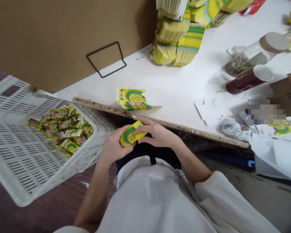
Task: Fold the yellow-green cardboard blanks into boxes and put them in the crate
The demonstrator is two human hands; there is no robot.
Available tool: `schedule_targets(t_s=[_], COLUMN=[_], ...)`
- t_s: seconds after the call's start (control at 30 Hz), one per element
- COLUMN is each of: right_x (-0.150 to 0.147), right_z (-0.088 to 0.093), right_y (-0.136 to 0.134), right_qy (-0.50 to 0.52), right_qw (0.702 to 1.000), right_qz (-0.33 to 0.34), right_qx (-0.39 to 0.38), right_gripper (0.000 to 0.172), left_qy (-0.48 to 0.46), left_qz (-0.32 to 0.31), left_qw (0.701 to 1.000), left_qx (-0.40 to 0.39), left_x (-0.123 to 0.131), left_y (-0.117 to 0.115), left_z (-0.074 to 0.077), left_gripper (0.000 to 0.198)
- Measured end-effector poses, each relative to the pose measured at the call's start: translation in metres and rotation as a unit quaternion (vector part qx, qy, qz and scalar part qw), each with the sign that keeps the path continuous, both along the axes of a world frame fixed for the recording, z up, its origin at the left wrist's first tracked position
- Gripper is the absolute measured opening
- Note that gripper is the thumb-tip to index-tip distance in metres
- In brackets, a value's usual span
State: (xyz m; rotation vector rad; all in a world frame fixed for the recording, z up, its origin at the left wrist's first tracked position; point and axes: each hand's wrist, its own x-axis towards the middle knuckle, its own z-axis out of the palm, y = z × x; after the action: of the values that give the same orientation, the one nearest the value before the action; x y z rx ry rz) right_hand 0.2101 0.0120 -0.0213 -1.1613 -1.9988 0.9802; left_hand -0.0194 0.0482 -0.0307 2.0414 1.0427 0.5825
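Just in front of the table edge, my left hand (113, 145) is wrapped round one end of a small yellow and green box (129, 136). My right hand (156, 132) grips the other end, with fingers on its top face and the thumb underneath. Beyond my hands, a small stack of flat printed cartons (133, 97) lies at the edge of the white table (169, 87). Left of me, small yellow packets (68, 127) are heaped in a white plastic basket (14, 142).
Tall stacks of folded cartons (177, 38) stand at the back. A large cardboard box (70, 29) with a black wire frame (106, 60) rises at left. On the right are a jar (254, 55), a maroon mug (247, 79) and plastic wrapping (276, 152).
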Motion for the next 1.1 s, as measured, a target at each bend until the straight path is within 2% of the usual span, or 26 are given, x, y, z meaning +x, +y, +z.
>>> schedule_targets(t_s=[0.1, 0.17, 0.23, 0.27, 0.3, 0.37, 0.4, 0.43, 0.47, 0.5, 0.6, 0.73, 0.87, 0.97, 1.03, 1.1], right_x=[-0.011, -0.017, -0.018, -0.017, -0.014, -0.007, -0.003, 0.000, 0.003, 0.004, 0.003, -0.001, -0.003, -0.006, -0.012, -0.022], right_z=[-0.003, -0.008, -0.010, -0.010, -0.009, -0.006, -0.005, -0.004, -0.004, -0.005, -0.011, -0.017, -0.012, -0.003, 0.003, 0.005], right_y=[-0.002, -0.003, -0.001, 0.002, 0.007, 0.021, 0.030, 0.039, 0.047, 0.056, 0.073, 0.082, 0.078, 0.064, 0.048, 0.031], right_qy=[0.027, 0.062, 0.110, 0.128, 0.135, 0.109, 0.077, 0.036, -0.010, -0.056, -0.164, -0.180, -0.125, -0.053, 0.010, 0.062], right_qw=[0.999, 0.996, 0.990, 0.986, 0.981, 0.968, 0.958, 0.946, 0.933, 0.922, 0.907, 0.910, 0.918, 0.925, 0.946, 0.971], right_qz=[-0.041, -0.051, -0.067, -0.089, -0.121, -0.214, -0.266, -0.314, -0.353, -0.378, -0.386, -0.368, -0.371, -0.373, -0.323, -0.229], right_qx=[0.004, 0.023, 0.049, 0.057, 0.062, 0.070, 0.074, 0.076, 0.075, 0.069, 0.052, 0.065, 0.061, 0.049, 0.029, -0.009], right_gripper=[0.037, 0.056, 0.074, 0.074, 0.068, 0.044, 0.033, 0.027, 0.025, 0.024, 0.018, 0.010, 0.013, 0.020, 0.023, 0.022], left_qy=[-0.005, -0.023, -0.096, -0.165, -0.252, -0.431, -0.493, -0.528, -0.541, -0.537, -0.513, -0.501, -0.460, -0.426, -0.426, -0.444], left_qz=[0.009, 0.015, 0.051, 0.086, 0.131, 0.233, 0.268, 0.291, 0.307, 0.318, 0.339, 0.326, 0.260, 0.202, 0.185, 0.187], left_qw=[1.000, 0.999, 0.994, 0.982, 0.958, 0.871, 0.826, 0.794, 0.777, 0.771, 0.768, 0.775, 0.811, 0.835, 0.837, 0.831], left_qx=[0.026, 0.019, -0.012, -0.028, -0.041, -0.047, -0.055, -0.072, -0.096, -0.125, -0.177, -0.207, -0.252, -0.284, -0.289, -0.279], left_x=[0.004, 0.007, 0.010, 0.011, 0.011, 0.009, 0.008, 0.006, 0.005, 0.005, 0.008, 0.016, 0.021, 0.028, 0.034, 0.041], left_y=[0.003, 0.001, -0.002, -0.003, -0.004, -0.002, -0.001, 0.001, 0.003, 0.004, 0.005, 0.002, -0.001, -0.004, -0.005, -0.004], left_z=[0.003, 0.001, -0.002, -0.003, -0.003, -0.001, 0.000, 0.001, 0.001, 0.000, -0.007, -0.021, -0.032, -0.036, -0.034, -0.027], left_gripper=[0.061, 0.063, 0.063, 0.059, 0.053, 0.046, 0.049, 0.055, 0.060, 0.063, 0.059, 0.050, 0.053, 0.064, 0.069, 0.064])
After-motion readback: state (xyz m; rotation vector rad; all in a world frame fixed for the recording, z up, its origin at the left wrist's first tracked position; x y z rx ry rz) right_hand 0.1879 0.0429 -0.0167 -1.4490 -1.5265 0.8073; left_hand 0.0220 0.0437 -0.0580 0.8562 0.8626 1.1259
